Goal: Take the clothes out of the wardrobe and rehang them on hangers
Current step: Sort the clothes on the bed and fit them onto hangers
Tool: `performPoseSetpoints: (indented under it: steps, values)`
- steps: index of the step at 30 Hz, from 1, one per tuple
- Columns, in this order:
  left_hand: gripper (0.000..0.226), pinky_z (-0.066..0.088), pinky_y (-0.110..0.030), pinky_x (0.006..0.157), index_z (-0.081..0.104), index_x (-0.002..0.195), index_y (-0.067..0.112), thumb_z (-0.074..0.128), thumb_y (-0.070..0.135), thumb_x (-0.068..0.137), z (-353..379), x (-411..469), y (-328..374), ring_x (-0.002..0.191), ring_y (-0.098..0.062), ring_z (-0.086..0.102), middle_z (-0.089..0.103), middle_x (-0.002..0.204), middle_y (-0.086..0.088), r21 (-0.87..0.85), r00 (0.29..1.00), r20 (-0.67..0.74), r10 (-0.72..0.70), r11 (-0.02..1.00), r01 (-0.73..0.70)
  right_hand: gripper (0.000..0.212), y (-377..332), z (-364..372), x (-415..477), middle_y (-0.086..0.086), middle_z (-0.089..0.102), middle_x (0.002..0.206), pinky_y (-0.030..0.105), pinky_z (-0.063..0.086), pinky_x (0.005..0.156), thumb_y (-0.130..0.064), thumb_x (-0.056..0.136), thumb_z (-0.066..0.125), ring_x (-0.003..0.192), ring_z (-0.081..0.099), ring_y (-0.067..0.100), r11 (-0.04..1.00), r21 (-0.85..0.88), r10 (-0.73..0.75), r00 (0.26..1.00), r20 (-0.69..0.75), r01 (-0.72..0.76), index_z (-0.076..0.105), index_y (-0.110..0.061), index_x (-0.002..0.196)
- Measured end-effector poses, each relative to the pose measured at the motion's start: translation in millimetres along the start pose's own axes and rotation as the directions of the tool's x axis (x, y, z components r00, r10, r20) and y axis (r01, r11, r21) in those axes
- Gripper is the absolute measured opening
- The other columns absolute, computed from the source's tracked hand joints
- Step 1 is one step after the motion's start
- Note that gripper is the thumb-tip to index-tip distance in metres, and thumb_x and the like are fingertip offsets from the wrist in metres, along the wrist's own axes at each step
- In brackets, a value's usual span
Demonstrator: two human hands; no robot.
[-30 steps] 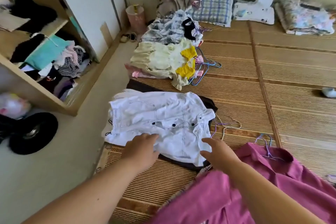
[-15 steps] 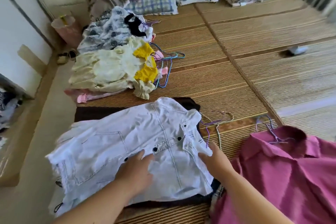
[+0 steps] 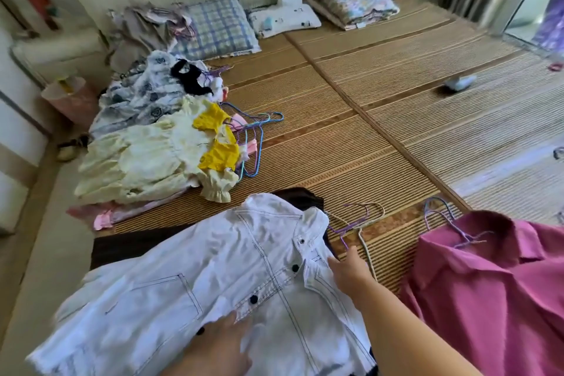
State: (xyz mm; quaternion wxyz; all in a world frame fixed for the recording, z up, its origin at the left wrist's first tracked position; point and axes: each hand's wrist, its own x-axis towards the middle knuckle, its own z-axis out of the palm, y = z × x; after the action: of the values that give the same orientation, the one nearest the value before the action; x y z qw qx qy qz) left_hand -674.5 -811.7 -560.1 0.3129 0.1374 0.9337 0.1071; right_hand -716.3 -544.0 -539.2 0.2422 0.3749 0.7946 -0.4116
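Note:
A white denim jacket with dark buttons lies flat on the bamboo mat, over a dark garment. My left hand rests flat on the jacket's lower front, fingers straight. My right hand touches the jacket's right chest edge, its fingertips next to thin purple and cream wire hangers lying by the collar. A pink shirt on a purple hanger lies to the right.
A pale yellow dress with yellow trim, blue and pink hangers and a floral garment lie further back. A checked pillow and folded bedding sit against the wall. A pink bin stands left.
The view has swung right and the wardrobe has left the frame. My right hand has moved up along the jacket toward the hangers by the collar; my left hand stays flat on the jacket.

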Motion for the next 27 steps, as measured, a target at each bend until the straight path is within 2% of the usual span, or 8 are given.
performPoseSetpoints:
  steps: [2,5,10,13,16,20,23,27]
  values:
    - [0.041,0.009,-0.001,0.102,0.039,0.12,0.059,0.017,0.056,0.086,4.5,3.8,-10.3,0.138,0.012,0.015,0.0,0.153,0.029,0.016,0.995,0.05,0.088,0.996,-0.089,0.047,-3.3,2.3,1.9,0.014,0.05,0.121,0.037,0.044,0.087,-0.028,0.097,0.045,0.101,0.051,0.027,0.999,0.039,-0.02,1.0,0.02,0.02,0.036,-0.004,0.136]
    - [0.059,0.024,-0.023,0.113,0.035,0.134,0.055,0.052,0.045,0.078,-9.1,-4.7,6.1,0.14,-0.013,0.032,0.036,0.148,0.011,0.04,0.997,0.02,0.074,0.996,-0.075,0.031,-9.6,5.0,-7.1,0.009,0.056,0.091,0.029,0.041,0.069,-0.024,0.097,0.046,0.079,0.053,0.022,0.982,0.156,-0.111,0.994,-0.008,0.111,0.055,-0.003,0.119]
    - [0.063,0.027,-0.033,0.114,0.026,0.147,0.03,0.05,0.035,0.089,-39.0,-16.6,25.9,0.142,-0.022,0.025,0.021,0.155,-0.004,0.081,0.989,0.142,-0.048,0.996,0.037,0.024,-28.9,1.0,-44.5,-0.002,0.056,0.079,0.023,0.037,0.053,-0.019,0.099,0.04,0.058,0.047,0.014,0.928,0.247,-0.287,0.958,-0.009,0.28,0.06,-0.018,0.111]
    - [0.067,0.023,-0.031,0.115,0.023,0.148,0.033,0.054,0.038,0.089,-80.4,-35.1,31.7,0.143,-0.02,0.021,0.016,0.157,-0.002,-0.029,0.997,0.005,-0.08,0.996,0.08,0.025,-50.2,-17.3,-82.6,-0.01,0.05,0.069,0.025,0.036,0.058,-0.021,0.099,0.041,0.059,0.044,0.01,0.881,0.225,-0.422,0.906,-0.026,0.417,0.061,-0.024,0.112]
    - [0.076,0.021,-0.032,0.116,0.016,0.15,0.031,0.058,0.033,0.087,-147.2,-58.5,43.3,0.145,-0.023,0.017,0.009,0.159,-0.006,-0.081,0.969,-0.236,-0.066,0.996,0.048,0.023,-79.0,-50.2,-135.5,-0.012,0.046,0.062,0.015,0.027,0.045,-0.022,0.099,0.042,0.046,0.035,0.002,0.811,0.196,-0.555,0.831,-0.035,0.551,0.061,-0.032,0.109]
    - [0.096,0.015,-0.04,0.115,0.002,0.152,0.025,0.067,0.028,0.082,-260.5,-112.5,64.9,0.145,-0.034,0.008,-0.004,0.157,-0.02,-0.022,0.783,-0.621,0.031,0.998,-0.057,0.024,-133.3,-106.3,-223.0,-0.009,0.034,0.053,0.017,0.021,0.039,-0.018,0.098,0.045,0.037,0.025,0.004,0.706,0.195,-0.694,0.72,0.003,0.681,0.062,-0.036,0.098]
    - [0.094,0.02,-0.056,0.112,0.007,0.148,0.024,0.066,0.04,0.076,-340.6,-160.0,74.7,0.142,-0.042,0.012,0.011,0.155,-0.023,0.08,0.583,-0.803,0.123,0.992,-0.098,0.022,-179.3,-150.2,-287.9,-0.001,0.039,0.061,0.022,0.024,0.044,-0.02,0.097,0.047,0.044,0.029,0.007,0.616,0.154,-0.78,0.626,-0.022,0.773,0.063,-0.034,0.093]
    - [0.071,0.023,-0.057,0.109,0.03,0.144,0.032,0.032,0.071,0.085,-426.4,-221.7,94.0,0.138,-0.031,0.03,0.048,0.139,-0.001,0.191,0.637,-0.747,0.192,0.979,-0.072,0.016,-224.8,-215.1,-368.1,-0.006,0.059,0.069,0.016,0.031,0.048,-0.03,0.095,0.052,0.051,0.043,0.0,0.489,-0.007,-0.867,0.485,-0.115,0.872,0.067,-0.033,0.095]
